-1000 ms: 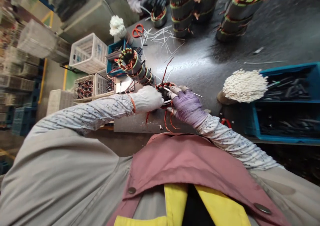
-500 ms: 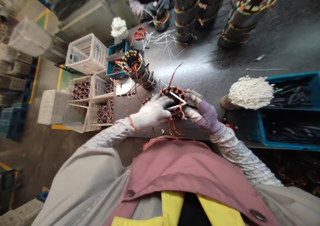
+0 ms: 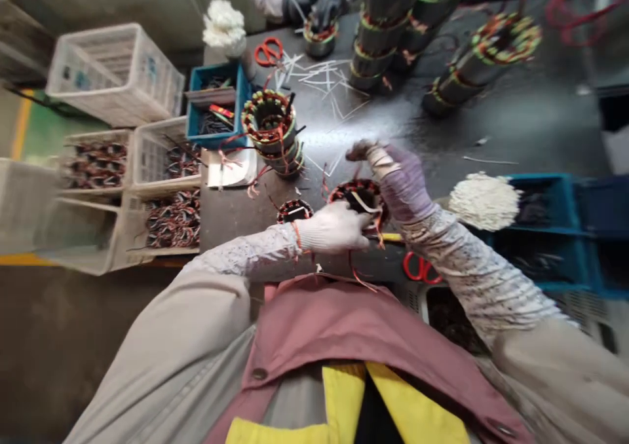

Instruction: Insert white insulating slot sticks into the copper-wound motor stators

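Near the table's front edge lies a wound motor stator (image 3: 358, 188), a ring of dark and reddish windings with a white tie strip (image 3: 361, 202) across its opening and loose red leads. My left hand (image 3: 337, 228), in a white glove, grips its near side, fingers curled at the rim. My right hand (image 3: 405, 182), in a purple glove with taped fingers, is raised at its far right side. Its fingers are bent together above the rim; anything between them is too small to make out. A second stator (image 3: 295, 211) sits left, partly behind my left forearm.
Stacked stators (image 3: 272, 129) stand ahead, with taller stacks (image 3: 386, 31) behind. Blue bins (image 3: 535, 234) and a white tie bundle (image 3: 484, 202) lie right, red-handled scissors (image 3: 421, 268) nearer. White crates (image 3: 167, 185) line the left. A co-worker's gloved hands (image 3: 314, 2) work on a stator opposite.
My right hand has lifted off the stator's right side to above its rim. My left hand has moved right, onto its near edge. The view has shifted, bringing the scissors into sight.
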`<state>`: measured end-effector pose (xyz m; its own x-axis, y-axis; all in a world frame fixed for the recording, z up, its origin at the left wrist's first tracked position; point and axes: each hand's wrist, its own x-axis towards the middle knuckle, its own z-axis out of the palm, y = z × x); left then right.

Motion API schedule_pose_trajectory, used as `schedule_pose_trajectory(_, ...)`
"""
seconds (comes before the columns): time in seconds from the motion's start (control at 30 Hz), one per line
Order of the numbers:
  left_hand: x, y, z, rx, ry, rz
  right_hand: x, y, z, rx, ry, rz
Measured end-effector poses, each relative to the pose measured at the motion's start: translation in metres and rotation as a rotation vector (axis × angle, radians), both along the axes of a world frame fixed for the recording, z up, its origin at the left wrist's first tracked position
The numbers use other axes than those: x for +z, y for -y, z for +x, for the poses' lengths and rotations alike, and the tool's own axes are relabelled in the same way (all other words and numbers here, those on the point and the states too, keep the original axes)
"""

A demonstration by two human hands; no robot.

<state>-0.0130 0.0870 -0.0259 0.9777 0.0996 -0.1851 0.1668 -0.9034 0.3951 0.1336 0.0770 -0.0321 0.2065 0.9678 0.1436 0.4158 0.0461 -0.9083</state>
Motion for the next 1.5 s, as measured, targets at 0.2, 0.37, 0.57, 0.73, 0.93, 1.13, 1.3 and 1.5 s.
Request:
schedule_pose_trajectory(0.2,0.000,-0.013,-0.087,0.504,0.361,-0.547,-0.017,0.069,0.040,-0.219,0.215,-0.010)
schedule_pose_trajectory(0.37,-0.036,0.014,-0.179,1.193,0.349,-0.460,-0.045,0.085,0.035,-0.006,0.640,-0.106)
schedule_pose_trajectory(0.57,-0.095,0.018,-0.204,1.206,-0.232,-0.115,-0.053,0.031,0.012,0.122,0.835,-0.273)
schedule_pose_trajectory(0.73,-0.111,0.036,-0.190,0.941,-0.515,-0.021,-0.063,0.007,0.002,0.323,0.808,-0.322)
schedule_pose_trajectory(0.93,-0.063,0.052,-0.164,1.010,-0.233,0.055,-0.067,0.047,0.025,0.294,0.456,0.013)
schedule_pose_trajectory(1.13,-0.016,0.017,-0.028,0.649,-0.105,0.207,-0.060,0.069,0.049,0.398,0.739,0.008)
schedule_pose_trajectory(1.3,-0.023,-0.014,0.050,0.571,-0.482,0.183,-0.061,0.077,0.041,0.568,1.030,-0.101)
schedule_pose_trajectory(1.5,-0.015,-0.002,0.013,0.446,-0.307,-0.260,-0.064,0.073,0.032,0.552,0.972,-0.171)
